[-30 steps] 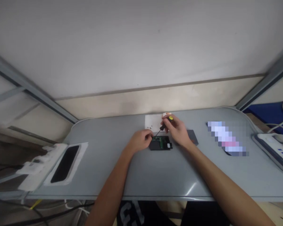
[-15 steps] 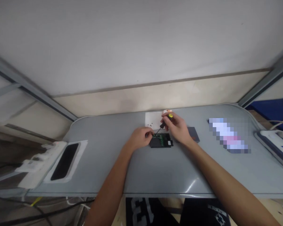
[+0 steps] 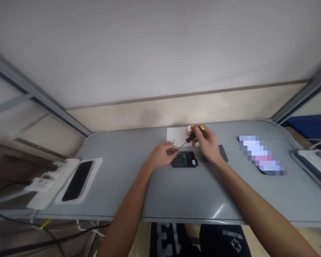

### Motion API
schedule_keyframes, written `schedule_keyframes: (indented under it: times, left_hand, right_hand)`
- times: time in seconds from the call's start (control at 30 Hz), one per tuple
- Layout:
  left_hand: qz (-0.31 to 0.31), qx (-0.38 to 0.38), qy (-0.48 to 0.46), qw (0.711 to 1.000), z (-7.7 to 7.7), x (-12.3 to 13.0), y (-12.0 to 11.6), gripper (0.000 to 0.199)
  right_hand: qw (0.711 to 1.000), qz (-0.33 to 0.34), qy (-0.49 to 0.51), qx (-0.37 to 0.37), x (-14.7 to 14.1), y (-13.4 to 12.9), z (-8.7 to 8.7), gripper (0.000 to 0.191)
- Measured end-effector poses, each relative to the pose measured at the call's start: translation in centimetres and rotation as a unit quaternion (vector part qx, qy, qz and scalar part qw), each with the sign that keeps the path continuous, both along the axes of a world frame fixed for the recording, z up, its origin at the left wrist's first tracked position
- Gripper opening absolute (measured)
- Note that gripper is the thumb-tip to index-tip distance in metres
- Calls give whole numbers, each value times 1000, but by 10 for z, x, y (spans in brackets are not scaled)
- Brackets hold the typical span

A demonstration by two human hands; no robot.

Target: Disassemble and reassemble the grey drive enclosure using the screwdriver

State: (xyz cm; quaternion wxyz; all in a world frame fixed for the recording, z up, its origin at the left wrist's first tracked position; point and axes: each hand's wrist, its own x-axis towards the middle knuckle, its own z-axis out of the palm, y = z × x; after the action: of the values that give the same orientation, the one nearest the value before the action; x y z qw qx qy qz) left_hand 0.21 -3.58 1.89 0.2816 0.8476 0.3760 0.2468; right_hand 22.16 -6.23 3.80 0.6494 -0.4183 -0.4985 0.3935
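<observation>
In my right hand (image 3: 208, 144) is a screwdriver (image 3: 192, 136) with a black handle and a yellow end, tilted with its shaft pointing down to the left. My left hand (image 3: 164, 154) is closed in a pinch at the shaft's tip; whatever lies between the fingertips is too small to make out. Just below and right of those fingers, a black device with an exposed green circuit board (image 3: 185, 159) lies flat on the grey table. Partly under my right hand is a dark flat panel (image 3: 222, 153).
Behind the device lies a white sheet (image 3: 175, 135) with small dark bits on it, and a small white-and-orange object (image 3: 189, 129). A phone (image 3: 78, 180) and a power strip (image 3: 52, 185) are at left. A pixelated phone-like object (image 3: 260, 155) and another power strip (image 3: 312, 166) are at right.
The screwdriver has tilted lower, its handle moving right with my right hand. Its tip has come up off the board to my left fingertips. The view has shifted slightly.
</observation>
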Motion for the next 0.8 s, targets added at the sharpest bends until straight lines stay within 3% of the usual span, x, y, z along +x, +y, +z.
schedule_keyframes:
  times: [0.37,0.8]
  left_hand:
    - [7,-1,-5,1000,4,-1,-2,14]
    - [-19,124,23,992,-1,-1,5,11]
  right_hand:
    - [1000,-17,3,-7,2,-1,4,37]
    - [1000,-22,-20,7,5,-4,7,34]
